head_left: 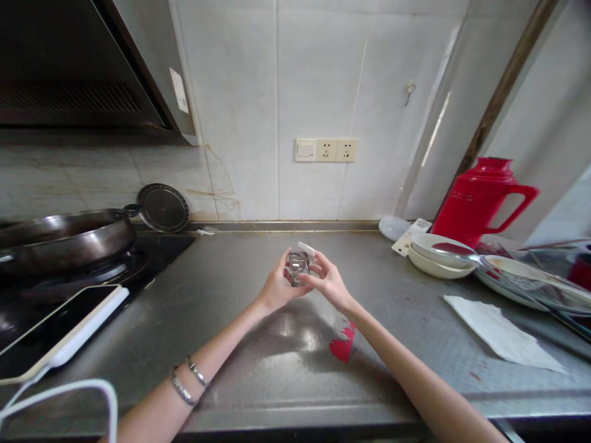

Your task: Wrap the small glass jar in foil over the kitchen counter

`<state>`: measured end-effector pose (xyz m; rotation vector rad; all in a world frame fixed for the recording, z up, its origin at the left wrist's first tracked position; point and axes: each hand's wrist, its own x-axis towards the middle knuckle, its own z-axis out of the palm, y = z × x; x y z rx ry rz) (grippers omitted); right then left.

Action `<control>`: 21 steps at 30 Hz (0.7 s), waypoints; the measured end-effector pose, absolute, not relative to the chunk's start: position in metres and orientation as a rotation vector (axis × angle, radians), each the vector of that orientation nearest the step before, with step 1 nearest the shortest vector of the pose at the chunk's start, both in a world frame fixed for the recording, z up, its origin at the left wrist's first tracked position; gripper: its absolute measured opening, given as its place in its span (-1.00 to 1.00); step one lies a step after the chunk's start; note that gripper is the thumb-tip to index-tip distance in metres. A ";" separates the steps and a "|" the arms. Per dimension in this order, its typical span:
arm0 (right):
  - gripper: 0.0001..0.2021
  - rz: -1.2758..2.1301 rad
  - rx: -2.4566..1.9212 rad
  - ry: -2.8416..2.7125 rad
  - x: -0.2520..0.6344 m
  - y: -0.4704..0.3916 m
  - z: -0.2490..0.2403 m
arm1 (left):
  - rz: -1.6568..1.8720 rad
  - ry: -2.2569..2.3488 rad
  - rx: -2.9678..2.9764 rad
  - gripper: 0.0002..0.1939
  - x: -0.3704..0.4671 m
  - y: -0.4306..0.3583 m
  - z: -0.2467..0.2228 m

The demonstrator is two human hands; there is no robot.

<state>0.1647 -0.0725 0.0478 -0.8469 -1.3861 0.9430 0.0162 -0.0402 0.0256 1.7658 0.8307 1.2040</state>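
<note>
Above the middle of the metal counter, both my hands are closed around a small clear glass container (299, 266). My left hand (278, 288) wraps it from the left and below. From the right, my right hand (329, 282) grips it with thumb and fingers. A small white flat piece (306, 248) sticks up at the container's top right, by my right fingers; what it is I cannot tell. The fingers hide part of the glass. Two metal bracelets (183, 387) circle my left forearm.
A pan (69, 237) sits on the stove at left, near a phone with a charger (69, 326) and white cable (69, 386). To the right are stacked bowls (436, 263), a red thermos (478, 200) and a paper sheet (501, 329). A red sticker (342, 348) marks the steel counter (221, 363).
</note>
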 end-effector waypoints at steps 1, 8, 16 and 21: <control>-0.45 0.955 -0.859 -1.370 0.166 -0.072 0.049 | 1.155 0.834 1.830 0.14 0.014 -0.040 0.027; -0.49 1.092 -0.943 -1.261 0.168 -0.075 0.058 | 1.062 0.976 2.249 0.26 0.002 -0.041 0.033; -0.52 1.067 -1.050 -1.308 0.160 -0.078 0.056 | 1.245 0.933 2.161 0.11 0.012 -0.042 0.023; -0.55 1.022 -1.098 -1.336 0.163 -0.076 0.057 | 1.366 0.916 2.080 -0.10 0.014 -0.043 0.023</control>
